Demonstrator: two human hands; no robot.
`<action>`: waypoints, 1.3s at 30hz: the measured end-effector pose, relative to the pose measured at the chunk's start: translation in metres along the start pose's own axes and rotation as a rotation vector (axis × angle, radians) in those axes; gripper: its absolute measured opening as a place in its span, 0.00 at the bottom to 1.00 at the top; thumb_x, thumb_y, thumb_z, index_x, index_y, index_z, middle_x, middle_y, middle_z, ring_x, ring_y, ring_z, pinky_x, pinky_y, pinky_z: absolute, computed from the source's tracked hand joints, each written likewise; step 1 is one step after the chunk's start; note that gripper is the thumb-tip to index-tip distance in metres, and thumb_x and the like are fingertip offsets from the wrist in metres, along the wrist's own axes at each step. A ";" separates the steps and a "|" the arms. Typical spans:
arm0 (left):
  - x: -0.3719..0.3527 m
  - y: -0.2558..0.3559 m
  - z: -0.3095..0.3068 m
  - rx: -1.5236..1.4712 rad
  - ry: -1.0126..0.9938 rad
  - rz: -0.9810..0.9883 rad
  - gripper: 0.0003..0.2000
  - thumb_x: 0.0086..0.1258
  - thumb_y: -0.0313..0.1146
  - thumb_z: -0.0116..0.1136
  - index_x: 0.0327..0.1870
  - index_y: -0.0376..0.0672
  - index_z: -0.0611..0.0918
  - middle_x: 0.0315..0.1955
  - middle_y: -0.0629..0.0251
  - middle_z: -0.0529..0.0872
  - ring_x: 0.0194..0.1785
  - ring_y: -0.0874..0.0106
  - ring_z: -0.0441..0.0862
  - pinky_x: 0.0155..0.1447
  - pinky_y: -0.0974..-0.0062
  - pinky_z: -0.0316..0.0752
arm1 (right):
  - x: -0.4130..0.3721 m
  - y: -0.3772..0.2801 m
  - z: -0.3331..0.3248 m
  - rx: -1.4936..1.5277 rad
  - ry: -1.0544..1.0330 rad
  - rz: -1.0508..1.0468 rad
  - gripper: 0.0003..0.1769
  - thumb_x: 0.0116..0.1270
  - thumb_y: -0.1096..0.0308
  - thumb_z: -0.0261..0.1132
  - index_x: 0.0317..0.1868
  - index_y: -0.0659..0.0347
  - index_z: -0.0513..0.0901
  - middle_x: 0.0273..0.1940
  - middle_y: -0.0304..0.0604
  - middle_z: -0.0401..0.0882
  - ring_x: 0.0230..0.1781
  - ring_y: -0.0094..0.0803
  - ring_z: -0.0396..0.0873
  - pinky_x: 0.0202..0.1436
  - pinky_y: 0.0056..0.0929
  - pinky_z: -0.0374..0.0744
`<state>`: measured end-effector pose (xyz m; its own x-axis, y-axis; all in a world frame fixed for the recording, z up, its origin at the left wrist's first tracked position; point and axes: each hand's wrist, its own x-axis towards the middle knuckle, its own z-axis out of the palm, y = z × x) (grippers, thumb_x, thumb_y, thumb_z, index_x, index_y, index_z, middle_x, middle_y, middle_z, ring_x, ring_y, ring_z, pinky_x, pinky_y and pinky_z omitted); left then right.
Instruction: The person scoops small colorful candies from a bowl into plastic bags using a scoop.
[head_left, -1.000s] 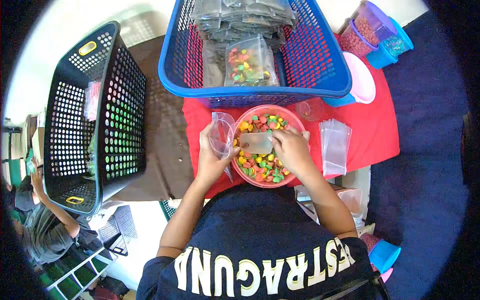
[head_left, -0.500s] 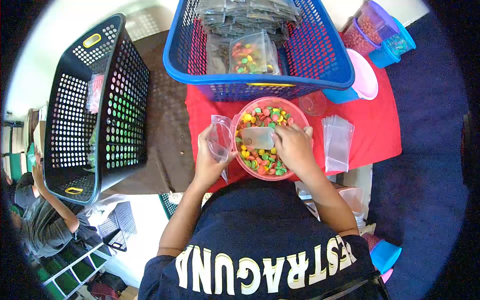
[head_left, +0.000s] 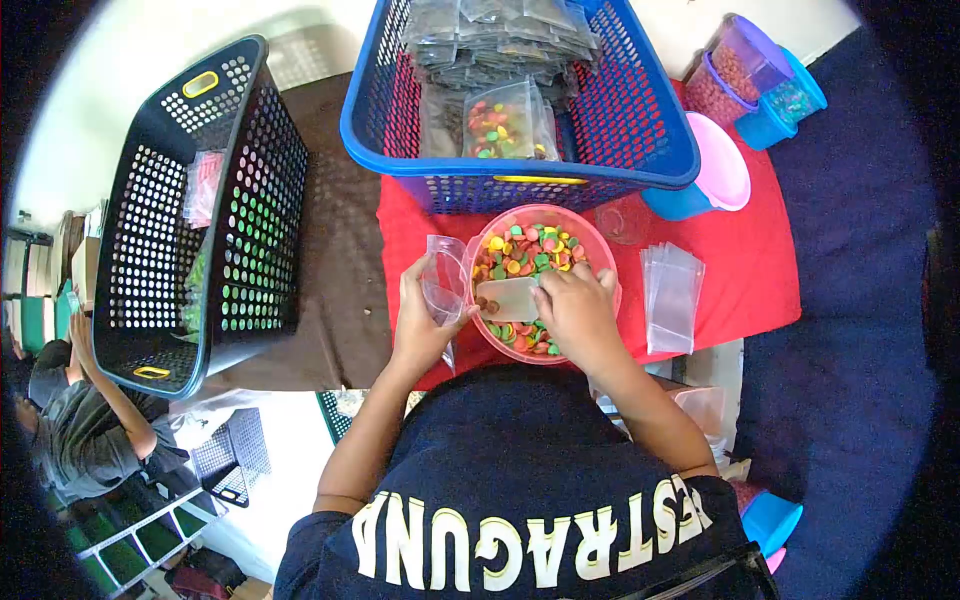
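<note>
Blue basket point(head_left: 520, 180) of filled packets point(head_left: 505, 120) top centre, right against the far rim of the pink bowl point(head_left: 540, 208); black basket point(head_left: 270, 200) upper left on the brown desk point(head_left: 340, 290); stack of empty bags point(head_left: 672, 298) just right of the bowl on the red cloth point(head_left: 740, 260); small clear cup point(head_left: 622, 220) beside the bowl's upper right; purple tubs point(head_left: 740, 60) top right; another person point(head_left: 90, 440) lower left, well apart. Left hand point(head_left: 415, 320) grip pinches an open clear bag point(head_left: 440, 285) at the bowl's left rim; right hand point(head_left: 570, 310) grip closed around a translucent scoop point(head_left: 510, 297) lying on the candies point(head_left: 530, 250) mid-bowl; scoop's free end just beside the bag.
</note>
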<state>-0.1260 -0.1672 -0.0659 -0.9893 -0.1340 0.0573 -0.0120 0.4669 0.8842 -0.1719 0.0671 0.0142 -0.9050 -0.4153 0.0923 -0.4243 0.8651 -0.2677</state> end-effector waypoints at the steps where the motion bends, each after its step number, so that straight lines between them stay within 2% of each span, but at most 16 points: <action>1: 0.000 0.001 -0.001 -0.005 -0.007 -0.009 0.51 0.57 0.39 0.82 0.79 0.41 0.59 0.71 0.52 0.69 0.69 0.57 0.74 0.72 0.58 0.73 | 0.000 0.001 0.004 0.004 0.018 -0.007 0.09 0.72 0.59 0.65 0.37 0.54 0.83 0.37 0.41 0.87 0.45 0.40 0.80 0.50 0.47 0.64; 5: 0.000 -0.001 -0.002 0.022 -0.001 0.039 0.51 0.57 0.40 0.83 0.78 0.40 0.59 0.71 0.52 0.69 0.69 0.57 0.74 0.72 0.59 0.72 | -0.001 0.005 0.013 0.011 0.070 -0.015 0.10 0.72 0.59 0.65 0.37 0.55 0.83 0.36 0.41 0.87 0.45 0.40 0.80 0.51 0.47 0.64; 7: -0.001 0.002 -0.005 0.049 0.024 0.080 0.51 0.57 0.41 0.82 0.78 0.39 0.60 0.70 0.52 0.69 0.70 0.57 0.73 0.72 0.59 0.71 | -0.001 0.013 0.010 0.134 -0.078 0.085 0.10 0.73 0.60 0.64 0.40 0.57 0.85 0.38 0.42 0.88 0.46 0.40 0.80 0.51 0.47 0.64; 10: -0.005 0.001 -0.009 -0.011 0.053 0.025 0.50 0.57 0.41 0.82 0.77 0.38 0.60 0.70 0.51 0.70 0.72 0.57 0.72 0.73 0.59 0.70 | -0.002 0.019 0.004 0.062 -0.035 0.121 0.11 0.73 0.60 0.63 0.43 0.57 0.86 0.40 0.42 0.88 0.46 0.41 0.81 0.51 0.47 0.64; 11: -0.005 -0.001 -0.011 0.049 0.079 0.080 0.49 0.58 0.40 0.81 0.77 0.39 0.60 0.69 0.51 0.71 0.71 0.57 0.72 0.73 0.58 0.70 | 0.001 0.019 -0.001 0.077 -0.069 0.137 0.12 0.74 0.60 0.63 0.47 0.57 0.87 0.42 0.44 0.89 0.46 0.41 0.82 0.52 0.47 0.64; 14: -0.009 -0.005 -0.011 -0.027 0.071 0.013 0.49 0.59 0.39 0.81 0.78 0.39 0.60 0.69 0.50 0.70 0.70 0.57 0.73 0.72 0.57 0.70 | 0.013 0.019 0.008 -0.053 0.064 0.091 0.11 0.73 0.57 0.63 0.40 0.55 0.86 0.39 0.42 0.89 0.45 0.40 0.82 0.50 0.49 0.65; 15: -0.010 -0.005 -0.012 -0.076 0.062 -0.010 0.48 0.60 0.38 0.80 0.78 0.39 0.59 0.70 0.50 0.70 0.70 0.56 0.73 0.73 0.56 0.70 | 0.019 0.016 0.005 -0.061 -0.013 0.109 0.13 0.74 0.59 0.62 0.49 0.57 0.87 0.42 0.44 0.89 0.47 0.40 0.82 0.52 0.47 0.64; 16: -0.013 -0.004 -0.014 -0.076 0.061 -0.014 0.48 0.60 0.38 0.80 0.78 0.39 0.59 0.70 0.50 0.70 0.70 0.56 0.73 0.73 0.56 0.70 | 0.020 0.013 0.010 -0.059 -0.018 0.109 0.13 0.74 0.59 0.62 0.49 0.57 0.87 0.42 0.44 0.89 0.47 0.40 0.82 0.52 0.47 0.64; 20: 0.001 0.008 -0.022 -0.159 0.098 0.001 0.46 0.60 0.35 0.79 0.77 0.40 0.61 0.70 0.51 0.70 0.70 0.56 0.73 0.74 0.58 0.70 | 0.034 0.010 0.018 -0.126 0.022 0.039 0.13 0.73 0.58 0.62 0.48 0.56 0.87 0.41 0.42 0.89 0.49 0.39 0.82 0.53 0.47 0.65; 22: 0.010 0.007 -0.026 0.179 0.036 0.131 0.44 0.60 0.32 0.78 0.76 0.39 0.63 0.68 0.51 0.71 0.70 0.57 0.73 0.73 0.60 0.70 | 0.036 0.005 0.009 -0.161 -0.055 0.044 0.13 0.73 0.58 0.62 0.47 0.56 0.87 0.40 0.41 0.89 0.49 0.38 0.82 0.53 0.48 0.65; 24: 0.015 0.009 -0.025 0.206 -0.007 0.125 0.41 0.61 0.31 0.77 0.75 0.38 0.65 0.67 0.50 0.72 0.71 0.56 0.73 0.72 0.61 0.71 | 0.034 0.005 0.008 -0.166 -0.052 0.039 0.12 0.73 0.58 0.62 0.44 0.55 0.87 0.39 0.41 0.89 0.48 0.38 0.82 0.53 0.48 0.65; 26: 0.013 0.010 -0.019 0.231 -0.016 0.118 0.41 0.62 0.30 0.76 0.75 0.40 0.64 0.66 0.51 0.73 0.67 0.59 0.76 0.68 0.61 0.74 | 0.033 0.004 0.007 -0.122 -0.057 0.060 0.12 0.72 0.59 0.62 0.39 0.58 0.86 0.36 0.44 0.88 0.44 0.41 0.83 0.52 0.50 0.67; 27: 0.011 0.005 -0.018 0.155 -0.064 0.015 0.42 0.62 0.31 0.77 0.76 0.42 0.63 0.66 0.53 0.74 0.62 0.62 0.79 0.65 0.62 0.77 | 0.033 0.004 0.006 -0.094 -0.074 0.065 0.12 0.71 0.59 0.62 0.38 0.57 0.86 0.35 0.44 0.87 0.41 0.42 0.84 0.52 0.50 0.67; 30: 0.010 0.006 -0.016 0.122 -0.045 -0.009 0.43 0.62 0.32 0.77 0.76 0.43 0.63 0.66 0.54 0.75 0.58 0.64 0.80 0.62 0.63 0.78 | 0.027 0.002 0.006 -0.055 -0.065 0.055 0.11 0.71 0.59 0.63 0.36 0.56 0.86 0.33 0.44 0.87 0.40 0.43 0.84 0.52 0.50 0.68; 37: 0.017 0.013 -0.021 0.142 -0.081 0.003 0.44 0.62 0.33 0.77 0.78 0.42 0.61 0.71 0.50 0.70 0.74 0.57 0.71 0.76 0.58 0.68 | 0.028 0.009 0.011 -0.133 0.057 0.031 0.08 0.70 0.60 0.65 0.38 0.55 0.84 0.35 0.42 0.87 0.44 0.39 0.82 0.50 0.47 0.65; 39: 0.020 0.012 -0.019 0.100 -0.089 -0.026 0.44 0.62 0.33 0.76 0.77 0.41 0.61 0.71 0.50 0.70 0.75 0.56 0.69 0.77 0.58 0.66 | 0.030 0.013 0.015 -0.113 0.065 0.013 0.09 0.71 0.59 0.65 0.40 0.55 0.85 0.37 0.42 0.88 0.45 0.40 0.82 0.50 0.47 0.65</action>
<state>-0.1429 -0.1809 -0.0453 -0.9974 -0.0714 -0.0105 -0.0482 0.5498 0.8339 -0.2041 0.0614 -0.0012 -0.9089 -0.3881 0.1522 -0.4102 0.8979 -0.1596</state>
